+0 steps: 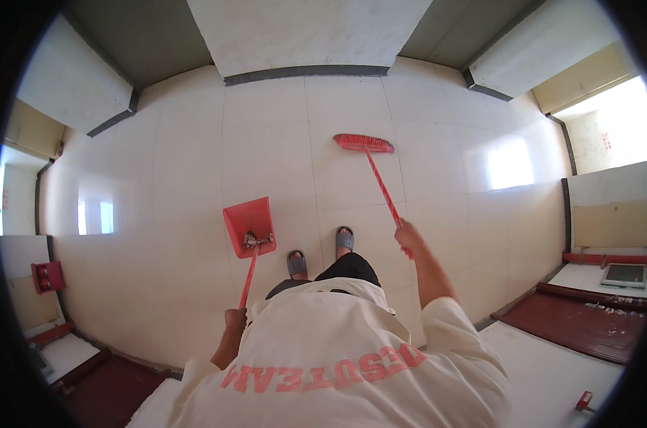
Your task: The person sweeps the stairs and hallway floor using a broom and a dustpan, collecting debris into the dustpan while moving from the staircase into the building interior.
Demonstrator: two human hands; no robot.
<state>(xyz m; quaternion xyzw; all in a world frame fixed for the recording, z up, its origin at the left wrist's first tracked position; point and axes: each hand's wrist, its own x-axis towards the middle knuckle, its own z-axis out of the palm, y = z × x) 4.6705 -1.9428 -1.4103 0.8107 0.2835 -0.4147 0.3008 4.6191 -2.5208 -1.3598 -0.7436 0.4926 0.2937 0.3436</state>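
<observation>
My right hand (pixel 409 236) is closed around the red striped handle of a broom (pixel 363 143), whose red bristle head lies on the floor tiles ahead of me and to the right. In my left hand (pixel 235 319) is the handle of a long-handled red plastic dustpan (pixel 248 216). The pan is at floor level, left of my feet, and small bits of litter (pixel 256 239) lie near its back. Broom head and dustpan are well apart.
Pale tiles (pixel 270 160) run underfoot. A wall block with dark skirting (pixel 307 72) stands ahead. Dark red doors (pixel 585 321) are at both lower sides. A red box holding cylinders (pixel 48 277) stands by the left wall. My grey slippers (pixel 345 239) are on the floor.
</observation>
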